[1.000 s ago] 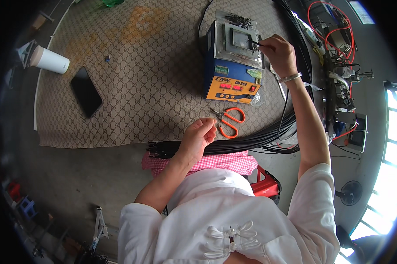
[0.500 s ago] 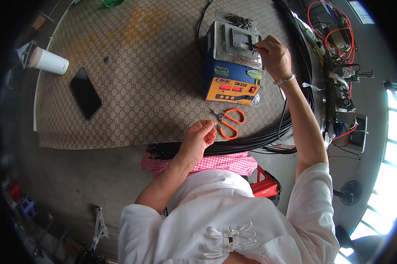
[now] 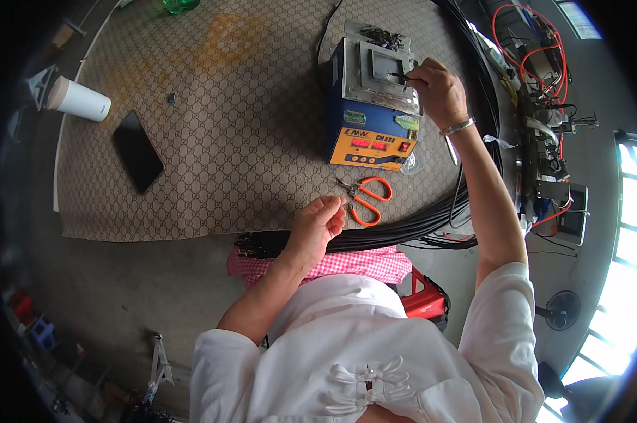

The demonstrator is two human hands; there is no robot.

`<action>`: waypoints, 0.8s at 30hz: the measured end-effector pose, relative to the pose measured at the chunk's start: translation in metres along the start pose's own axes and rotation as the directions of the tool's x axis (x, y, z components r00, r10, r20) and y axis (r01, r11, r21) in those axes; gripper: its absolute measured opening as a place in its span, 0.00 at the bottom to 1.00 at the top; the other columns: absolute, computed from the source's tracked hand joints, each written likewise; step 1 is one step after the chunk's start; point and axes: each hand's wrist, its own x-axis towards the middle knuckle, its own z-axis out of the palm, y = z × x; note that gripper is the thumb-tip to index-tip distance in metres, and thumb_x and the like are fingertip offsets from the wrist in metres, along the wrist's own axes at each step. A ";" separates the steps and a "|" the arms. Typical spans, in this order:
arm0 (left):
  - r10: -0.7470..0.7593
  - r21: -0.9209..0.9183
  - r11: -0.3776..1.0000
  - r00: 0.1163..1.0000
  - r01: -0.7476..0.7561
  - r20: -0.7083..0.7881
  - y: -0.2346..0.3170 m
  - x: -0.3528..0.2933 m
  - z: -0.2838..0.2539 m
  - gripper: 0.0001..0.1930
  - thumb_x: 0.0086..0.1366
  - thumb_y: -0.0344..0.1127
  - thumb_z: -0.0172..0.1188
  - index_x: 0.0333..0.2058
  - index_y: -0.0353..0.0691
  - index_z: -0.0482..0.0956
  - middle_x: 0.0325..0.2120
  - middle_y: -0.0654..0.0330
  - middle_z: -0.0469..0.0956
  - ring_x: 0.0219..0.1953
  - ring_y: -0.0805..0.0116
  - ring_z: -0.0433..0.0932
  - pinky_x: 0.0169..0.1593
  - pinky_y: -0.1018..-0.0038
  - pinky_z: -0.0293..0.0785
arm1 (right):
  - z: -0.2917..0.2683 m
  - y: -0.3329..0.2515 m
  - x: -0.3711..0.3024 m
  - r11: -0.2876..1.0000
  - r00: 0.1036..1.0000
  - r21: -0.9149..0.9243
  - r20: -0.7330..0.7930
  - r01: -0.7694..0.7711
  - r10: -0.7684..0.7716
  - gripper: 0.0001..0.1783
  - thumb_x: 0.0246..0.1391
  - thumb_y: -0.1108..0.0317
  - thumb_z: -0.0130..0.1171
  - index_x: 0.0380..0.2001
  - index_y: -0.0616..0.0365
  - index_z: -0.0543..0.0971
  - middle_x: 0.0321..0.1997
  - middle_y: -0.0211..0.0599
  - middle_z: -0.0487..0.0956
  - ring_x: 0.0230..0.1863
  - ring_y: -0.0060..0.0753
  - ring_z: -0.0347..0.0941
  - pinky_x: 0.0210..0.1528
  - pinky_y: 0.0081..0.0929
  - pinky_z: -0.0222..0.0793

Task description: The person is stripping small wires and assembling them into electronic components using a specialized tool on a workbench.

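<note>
At the right of the table stands a solder pot, a blue box with an orange front panel, lit red displays and a square metal pan on top. My right hand is above its right edge, fingers pinched on a short black wire end that points into the pan. Near the table's front edge my left hand is raised with thumb and forefinger pressed together; whatever is between them is too small to make out. Just to its right lie small scissors with orange loop handles.
A thick bundle of black cables curves along the table's front and right edges. Black scraps sit at the pot's far rim. A phone and a white cup are at the left, a green object at the far edge.
Almost nothing differs. The view has shifted slightly, and my right hand stays at the pan with the black wire end, the left still pinched beside the scissors.
</note>
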 end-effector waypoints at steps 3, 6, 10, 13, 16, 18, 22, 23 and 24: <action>-0.002 0.002 1.000 1.000 0.001 0.005 0.000 0.000 0.001 0.07 0.60 0.37 0.53 0.32 0.40 0.73 0.21 0.68 0.70 0.22 0.80 0.67 0.28 0.82 0.64 | -0.002 -0.001 0.001 0.998 0.999 -0.047 0.002 0.034 -0.034 0.03 0.42 0.70 0.56 0.24 0.53 0.78 0.27 0.30 0.72 0.30 0.38 0.72 0.32 0.31 0.68; 0.007 0.001 1.000 1.000 -0.007 0.021 0.000 0.001 0.000 0.07 0.60 0.37 0.53 0.32 0.40 0.73 0.20 0.68 0.70 0.22 0.80 0.67 0.28 0.82 0.64 | -0.003 -0.003 0.003 0.996 0.999 -0.084 0.030 0.029 -0.027 0.03 0.43 0.70 0.55 0.24 0.52 0.78 0.28 0.29 0.72 0.30 0.37 0.72 0.32 0.31 0.68; -0.001 0.003 1.000 1.000 0.001 0.010 0.000 0.001 0.000 0.07 0.61 0.37 0.52 0.32 0.39 0.73 0.20 0.68 0.70 0.21 0.80 0.67 0.28 0.82 0.63 | -0.002 -0.003 0.005 0.995 0.999 -0.094 0.036 0.041 -0.038 0.03 0.43 0.69 0.55 0.25 0.52 0.78 0.28 0.29 0.72 0.31 0.37 0.72 0.32 0.31 0.68; -0.002 -0.002 1.000 1.000 0.002 0.019 -0.001 0.001 -0.001 0.07 0.61 0.37 0.52 0.32 0.40 0.73 0.20 0.69 0.70 0.22 0.80 0.67 0.28 0.82 0.63 | -0.002 -0.003 0.005 0.994 0.999 -0.092 0.022 0.051 -0.049 0.03 0.43 0.70 0.56 0.25 0.53 0.78 0.28 0.29 0.72 0.31 0.37 0.72 0.32 0.31 0.68; -0.002 -0.003 1.000 1.000 0.002 0.027 -0.002 0.003 -0.002 0.07 0.61 0.37 0.52 0.32 0.40 0.73 0.20 0.69 0.70 0.22 0.81 0.67 0.28 0.82 0.63 | -0.003 0.000 0.004 0.998 0.999 -0.046 -0.010 0.042 -0.042 0.04 0.42 0.70 0.56 0.24 0.53 0.78 0.27 0.29 0.73 0.30 0.36 0.72 0.31 0.31 0.68; -0.002 0.000 1.000 1.000 0.002 0.027 -0.002 0.002 -0.002 0.07 0.61 0.37 0.52 0.32 0.40 0.73 0.20 0.69 0.70 0.22 0.81 0.67 0.28 0.82 0.63 | -0.003 0.001 0.003 1.000 0.999 0.013 -0.033 0.009 -0.008 0.04 0.41 0.70 0.57 0.24 0.54 0.79 0.27 0.30 0.73 0.29 0.36 0.73 0.31 0.29 0.68; -0.001 0.008 1.000 1.000 0.001 0.022 -0.001 0.001 0.000 0.07 0.60 0.37 0.53 0.32 0.41 0.73 0.20 0.69 0.70 0.22 0.81 0.67 0.28 0.82 0.64 | -0.003 0.007 0.000 0.974 0.996 0.224 -0.076 -0.029 0.047 0.04 0.38 0.72 0.59 0.23 0.57 0.79 0.25 0.32 0.75 0.27 0.33 0.73 0.30 0.24 0.68; -0.001 0.011 1.000 1.000 0.001 0.021 -0.002 0.001 0.000 0.07 0.60 0.37 0.53 0.32 0.41 0.73 0.21 0.69 0.71 0.22 0.81 0.67 0.29 0.82 0.64 | -0.002 0.008 -0.001 0.967 0.994 0.249 -0.082 -0.046 0.068 0.04 0.37 0.73 0.60 0.23 0.57 0.79 0.25 0.33 0.75 0.26 0.32 0.73 0.30 0.23 0.68; -0.003 0.012 1.000 1.000 0.003 0.021 -0.002 0.001 0.000 0.07 0.60 0.37 0.53 0.32 0.41 0.73 0.21 0.69 0.71 0.22 0.81 0.67 0.29 0.82 0.64 | -0.001 0.008 -0.002 0.960 0.992 0.274 -0.087 -0.062 0.089 0.05 0.36 0.73 0.60 0.22 0.58 0.79 0.25 0.33 0.75 0.26 0.31 0.73 0.30 0.22 0.68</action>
